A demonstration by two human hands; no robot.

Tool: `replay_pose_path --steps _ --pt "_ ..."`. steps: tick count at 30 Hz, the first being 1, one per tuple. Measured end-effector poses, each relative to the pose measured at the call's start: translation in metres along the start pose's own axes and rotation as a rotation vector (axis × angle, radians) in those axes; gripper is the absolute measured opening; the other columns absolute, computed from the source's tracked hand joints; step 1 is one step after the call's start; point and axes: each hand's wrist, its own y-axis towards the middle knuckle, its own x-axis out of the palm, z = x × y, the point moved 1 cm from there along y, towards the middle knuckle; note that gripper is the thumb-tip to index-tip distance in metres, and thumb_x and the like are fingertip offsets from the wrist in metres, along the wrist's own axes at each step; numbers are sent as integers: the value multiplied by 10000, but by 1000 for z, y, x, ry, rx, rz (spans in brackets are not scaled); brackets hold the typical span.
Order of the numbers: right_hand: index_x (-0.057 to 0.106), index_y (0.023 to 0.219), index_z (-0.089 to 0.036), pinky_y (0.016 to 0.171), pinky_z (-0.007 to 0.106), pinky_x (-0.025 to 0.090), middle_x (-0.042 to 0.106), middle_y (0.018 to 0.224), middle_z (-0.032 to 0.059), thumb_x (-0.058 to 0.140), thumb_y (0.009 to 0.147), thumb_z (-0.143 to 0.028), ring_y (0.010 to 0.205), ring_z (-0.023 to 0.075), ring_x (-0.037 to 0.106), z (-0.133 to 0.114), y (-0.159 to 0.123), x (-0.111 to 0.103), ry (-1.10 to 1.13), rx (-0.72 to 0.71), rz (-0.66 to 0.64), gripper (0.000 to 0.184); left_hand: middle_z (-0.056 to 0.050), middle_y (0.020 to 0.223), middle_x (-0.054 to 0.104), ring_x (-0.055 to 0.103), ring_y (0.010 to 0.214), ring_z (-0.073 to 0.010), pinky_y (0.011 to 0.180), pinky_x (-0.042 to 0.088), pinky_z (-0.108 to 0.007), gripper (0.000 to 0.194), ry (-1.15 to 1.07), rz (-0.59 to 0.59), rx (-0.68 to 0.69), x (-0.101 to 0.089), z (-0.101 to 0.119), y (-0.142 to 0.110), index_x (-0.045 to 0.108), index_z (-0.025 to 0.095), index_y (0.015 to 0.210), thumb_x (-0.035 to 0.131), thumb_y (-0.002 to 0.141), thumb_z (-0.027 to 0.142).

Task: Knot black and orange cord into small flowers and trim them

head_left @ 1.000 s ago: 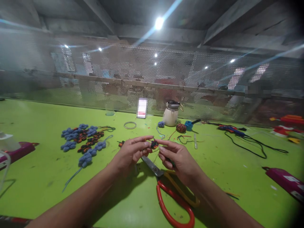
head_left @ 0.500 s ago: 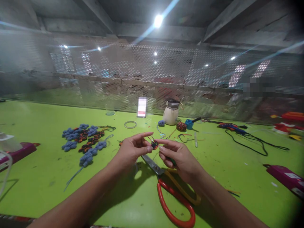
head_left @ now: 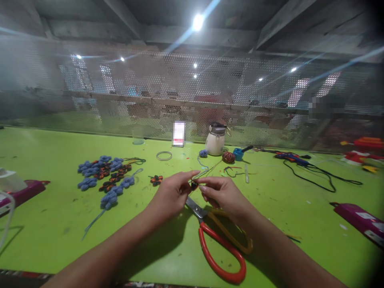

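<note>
Between my two hands is a small dark, multicoloured crochet piece. My left hand pinches it, with the index finger stretched out over it and yarn running by that finger. My right hand is closed at the right side of the piece, around what looks like a crochet hook mostly hidden by the fingers. Thin yarn leads back to a dark red variegated yarn ball. Large scissors with red and yellow handles lie under my hands.
Blue crochet flowers and orange-black ones lie left on the green table. At the back stand a phone, a white jar and a blue pot. Purple boxes and corded tools lie right.
My left index finger has come down and reaches further right over the crochet piece. Both hands have shifted slightly, uncovering an orange-black flower beside my left hand.
</note>
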Motion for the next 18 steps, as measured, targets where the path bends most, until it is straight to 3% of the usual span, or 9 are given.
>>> replay_pose_path --steps 2,4,7,9,12,15,18 --pt "662 959 -92 370 192 216 474 450 -61 621 675 -249 356 41 324 2 1 1 40 3 2 326 -51 742 531 442 641 -157 604 366 -296 434 249 25 163 4 1 -4 552 212 1189 448 783 98" --pt "657 961 -105 377 188 214 489 475 -55 622 685 -231 362 38 335 4 1 4 129 4 14 306 -79 764 524 436 674 -186 615 359 -316 433 406 56 243 6 0 -7 536 202 1212 425 803 115" --pt "643 960 -120 385 182 205 503 515 -45 641 702 -247 375 35 349 7 0 10 289 -12 59 288 -116 810 548 458 742 -215 686 370 -351 432 382 142 243 7 2 -9 489 156 1258 395 836 143" --pt "636 954 -120 389 183 212 513 533 -36 652 709 -258 386 39 363 8 -1 14 359 -37 90 282 -112 824 568 481 785 -219 740 375 -357 429 206 199 177 6 3 -8 482 154 1262 422 838 167" --pt "628 963 -117 394 183 214 525 566 -25 644 728 -257 396 36 361 9 -2 17 399 -80 113 274 -65 765 579 511 717 -180 709 399 -322 470 -223 218 -87 4 3 -2 496 137 1240 551 779 209" --pt "613 1033 -129 394 187 209 511 563 -34 627 746 -263 394 36 346 7 -4 17 359 -97 106 317 -17 699 564 502 637 -131 652 397 -283 511 -633 157 -336 2 -2 4 545 120 1176 664 687 213" --pt "576 1140 -160 398 191 212 475 541 -52 628 743 -268 406 43 323 4 -5 15 292 -114 67 415 5 677 555 500 619 -106 638 387 -264 468 -865 84 -407 -3 -7 6 611 141 1087 715 632 188"
